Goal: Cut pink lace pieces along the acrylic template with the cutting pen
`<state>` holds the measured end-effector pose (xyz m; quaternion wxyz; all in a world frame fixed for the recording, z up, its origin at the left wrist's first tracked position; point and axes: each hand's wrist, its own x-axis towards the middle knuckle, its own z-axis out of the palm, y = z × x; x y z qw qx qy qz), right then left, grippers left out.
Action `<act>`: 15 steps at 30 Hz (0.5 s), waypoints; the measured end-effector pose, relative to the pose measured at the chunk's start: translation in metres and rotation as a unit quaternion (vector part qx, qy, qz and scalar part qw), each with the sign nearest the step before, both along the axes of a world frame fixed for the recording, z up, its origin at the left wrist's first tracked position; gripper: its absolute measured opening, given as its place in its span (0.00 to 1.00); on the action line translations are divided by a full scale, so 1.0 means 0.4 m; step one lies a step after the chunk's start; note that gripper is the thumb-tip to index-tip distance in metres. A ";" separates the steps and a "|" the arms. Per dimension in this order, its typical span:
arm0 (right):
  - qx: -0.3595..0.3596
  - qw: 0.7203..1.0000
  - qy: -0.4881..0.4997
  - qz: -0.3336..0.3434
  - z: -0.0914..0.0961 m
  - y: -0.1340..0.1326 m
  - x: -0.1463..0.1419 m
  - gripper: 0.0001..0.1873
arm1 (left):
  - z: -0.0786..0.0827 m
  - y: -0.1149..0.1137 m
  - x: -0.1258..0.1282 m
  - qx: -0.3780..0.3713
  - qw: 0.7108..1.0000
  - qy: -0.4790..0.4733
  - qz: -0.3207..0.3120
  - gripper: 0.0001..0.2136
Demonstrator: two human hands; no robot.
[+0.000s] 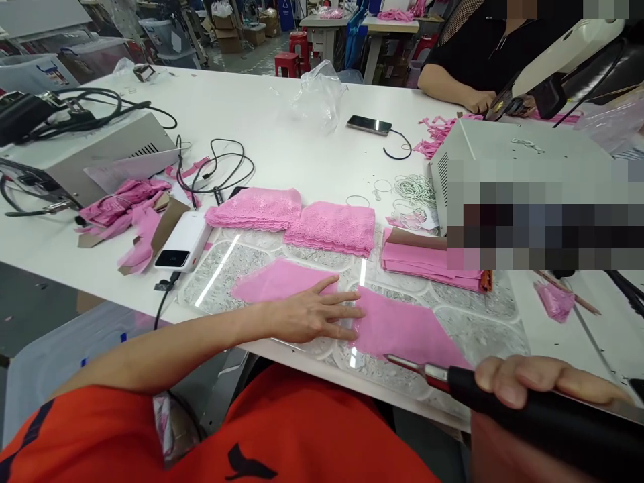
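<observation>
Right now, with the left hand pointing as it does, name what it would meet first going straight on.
Likely the flat pink piece by the black-handled tool; its edge lies at the fingertips of the left hand, though contact is unclear.

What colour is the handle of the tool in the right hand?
The tool's handle is black, best seen in the head view.

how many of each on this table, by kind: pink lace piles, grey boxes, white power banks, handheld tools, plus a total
Lace piles: 2
Grey boxes: 2
Power bank: 1
Tool, in the right hand: 1
Total: 6
</observation>
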<state>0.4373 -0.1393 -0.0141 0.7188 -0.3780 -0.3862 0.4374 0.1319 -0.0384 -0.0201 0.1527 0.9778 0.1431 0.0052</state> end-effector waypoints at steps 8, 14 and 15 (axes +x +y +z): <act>0.067 0.996 -0.024 0.058 0.047 0.058 -0.115 0.22 | -0.018 -0.005 -0.006 0.054 0.997 -0.057 -0.012 0.18; 0.082 0.994 -0.006 0.070 0.054 0.062 -0.142 0.20 | -0.018 -0.006 -0.005 0.056 0.997 -0.043 -0.006 0.19; 0.081 0.994 -0.001 0.070 0.053 0.063 -0.147 0.20 | -0.020 -0.006 -0.005 0.060 0.997 -0.046 -0.008 0.19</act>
